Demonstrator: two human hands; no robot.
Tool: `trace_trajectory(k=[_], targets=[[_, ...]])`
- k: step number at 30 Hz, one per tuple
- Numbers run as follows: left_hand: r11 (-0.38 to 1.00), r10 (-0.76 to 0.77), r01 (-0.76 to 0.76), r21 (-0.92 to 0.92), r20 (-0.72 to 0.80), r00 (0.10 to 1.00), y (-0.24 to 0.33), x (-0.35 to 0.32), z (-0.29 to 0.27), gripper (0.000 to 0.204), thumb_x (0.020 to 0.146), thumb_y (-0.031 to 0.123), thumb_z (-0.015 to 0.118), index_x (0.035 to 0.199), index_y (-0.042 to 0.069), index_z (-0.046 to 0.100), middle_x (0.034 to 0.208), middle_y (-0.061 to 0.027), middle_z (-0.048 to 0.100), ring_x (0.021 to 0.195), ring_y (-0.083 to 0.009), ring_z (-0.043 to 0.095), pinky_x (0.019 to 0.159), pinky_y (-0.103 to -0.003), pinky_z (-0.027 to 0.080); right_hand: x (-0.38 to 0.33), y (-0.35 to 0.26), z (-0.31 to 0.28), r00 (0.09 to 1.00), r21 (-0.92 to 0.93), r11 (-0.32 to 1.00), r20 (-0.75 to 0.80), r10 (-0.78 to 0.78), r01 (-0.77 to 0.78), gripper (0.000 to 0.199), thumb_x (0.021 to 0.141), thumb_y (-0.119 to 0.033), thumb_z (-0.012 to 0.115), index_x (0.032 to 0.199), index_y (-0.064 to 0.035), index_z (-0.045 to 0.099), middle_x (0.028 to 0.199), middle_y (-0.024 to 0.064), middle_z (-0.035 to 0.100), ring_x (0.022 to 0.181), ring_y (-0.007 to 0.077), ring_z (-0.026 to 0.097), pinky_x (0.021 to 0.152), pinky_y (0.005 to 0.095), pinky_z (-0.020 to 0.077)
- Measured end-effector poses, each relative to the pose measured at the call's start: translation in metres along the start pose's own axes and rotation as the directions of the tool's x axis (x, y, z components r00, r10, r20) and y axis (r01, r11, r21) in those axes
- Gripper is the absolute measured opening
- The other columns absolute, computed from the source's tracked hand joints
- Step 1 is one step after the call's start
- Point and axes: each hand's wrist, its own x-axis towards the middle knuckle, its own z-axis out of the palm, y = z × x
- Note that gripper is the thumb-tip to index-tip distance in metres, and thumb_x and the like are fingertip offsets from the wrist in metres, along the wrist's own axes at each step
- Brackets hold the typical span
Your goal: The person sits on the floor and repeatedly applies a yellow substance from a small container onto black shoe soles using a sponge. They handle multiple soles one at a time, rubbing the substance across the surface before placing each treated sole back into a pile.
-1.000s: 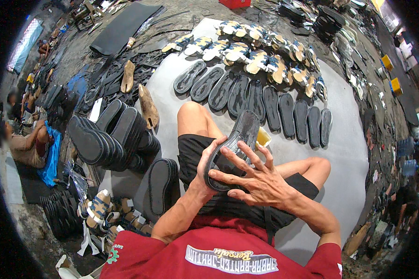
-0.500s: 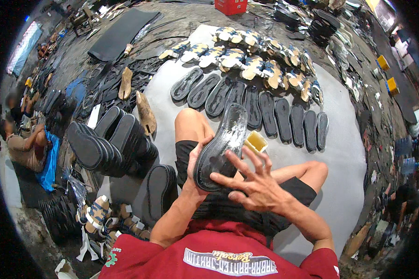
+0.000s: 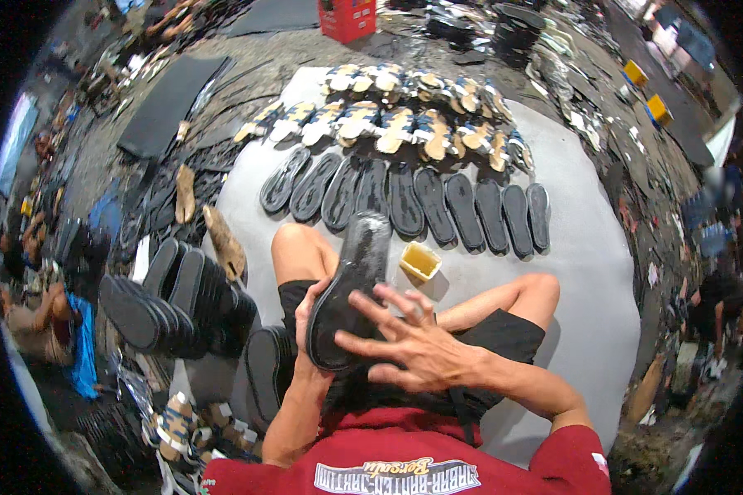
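Observation:
A black shoe sole (image 3: 357,268) is held tilted over my lap, its surface glossy toward the far end. My left hand (image 3: 308,318) is closed around the sole's left edge near its close end. My right hand (image 3: 417,346) has its fingers spread, the fingertips at the face of the sole; slight blur hides whether all of them touch it. Just beyond my right hand, a small pale tub (image 3: 421,262) with yellowish contents stands on the grey sheet. Past it lies a row of black soles (image 3: 406,200), several with wet-looking streaks.
Rows of sandals (image 3: 396,128) with tan footbeds and blue-white straps lie behind the soles. Stacked soles (image 3: 132,313) and a wooden shoe last (image 3: 224,241) are at left. A red box (image 3: 348,18) stands far off. Another person (image 3: 37,322) sits at the far left.
The whole view has shifted, so most things appear further left and mostly lower. My left hand still grips the sole. My right hand stays spread at its face, and the sole's shine looks duller.

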Motion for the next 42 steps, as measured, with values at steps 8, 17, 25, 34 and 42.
trace_trajectory(k=[8, 17, 25, 34, 42], targets=[[0.165, 0.253, -0.158, 0.974, 0.113, 0.961, -0.013, -0.005, 0.021, 0.060, 0.108, 0.048, 0.051, 0.138, -0.001, 0.065, 0.130, -0.0241, 0.073, 0.114, -0.0380, 0.075, 0.100, -0.049, 0.063, -0.011, 0.082, -0.019, 0.995, -0.330, 0.943, -0.076, -0.061, 0.033, 0.107, 0.083, -0.025, 0.083, 0.173, -0.0386, 0.026, 0.173, 0.0056, 0.037, 0.157, 0.0251, 0.038, 0.126, 0.0614, 0.0209], [0.811, 0.155, -0.054, 0.583, -0.125, 0.980, -0.011, 0.029, -0.001, 0.061, 0.113, 0.048, 0.042, 0.152, 0.003, 0.055, 0.135, -0.0175, 0.068, 0.107, -0.0332, 0.070, 0.092, -0.045, 0.057, -0.084, 0.174, -0.068, 0.776, -0.098, 0.897, -0.547, 0.314, -0.432, 0.108, 0.063, -0.029, 0.096, 0.161, -0.0224, 0.052, 0.131, 0.0037, 0.074, 0.117, 0.0223, 0.069, 0.107, 0.0515, 0.0335], [0.280, 0.870, -0.207, 0.938, -0.157, 0.467, 0.035, -0.075, -0.059, 0.050, 0.110, 0.037, 0.060, 0.147, 0.004, 0.056, 0.123, -0.0118, 0.064, 0.100, -0.0211, 0.065, 0.091, -0.037, 0.052, -0.218, 0.393, -0.075, -0.088, 0.232, 0.099, -0.679, 0.729, -0.968, 0.120, 0.074, -0.038, 0.096, 0.169, -0.0306, 0.023, 0.122, 0.0133, 0.079, 0.121, 0.0376, 0.072, 0.118, 0.0685, 0.0284], [-0.159, 0.979, 0.429, 0.889, 0.087, 0.183, 0.041, -0.150, -0.162, 0.041, 0.103, 0.022, 0.071, 0.138, 0.001, 0.064, 0.119, -0.0125, 0.065, 0.103, -0.0256, 0.062, 0.087, -0.039, 0.052, -0.209, 0.419, -0.053, -0.136, 0.234, 0.020, -0.630, 0.764, -0.972, 0.102, 0.083, -0.049, 0.089, 0.165, -0.0288, 0.031, 0.131, 0.0161, 0.074, 0.124, 0.0364, 0.069, 0.112, 0.0630, 0.0331], [-0.110, 0.937, 0.812, 0.573, -0.212, 0.277, 0.023, -0.169, -0.199, 0.128, 0.081, 0.025, 0.092, 0.174, 0.005, 0.006, 0.172, -0.0296, 0.030, 0.156, -0.0528, 0.030, 0.127, -0.058, 0.030, -0.117, 0.305, -0.036, 0.507, -0.138, 0.595, -0.691, 0.515, -0.792, 0.062, 0.096, -0.043, 0.076, 0.150, -0.0183, 0.060, 0.152, 0.0184, 0.057, 0.144, 0.0402, 0.049, 0.119, 0.0653, 0.0293]])
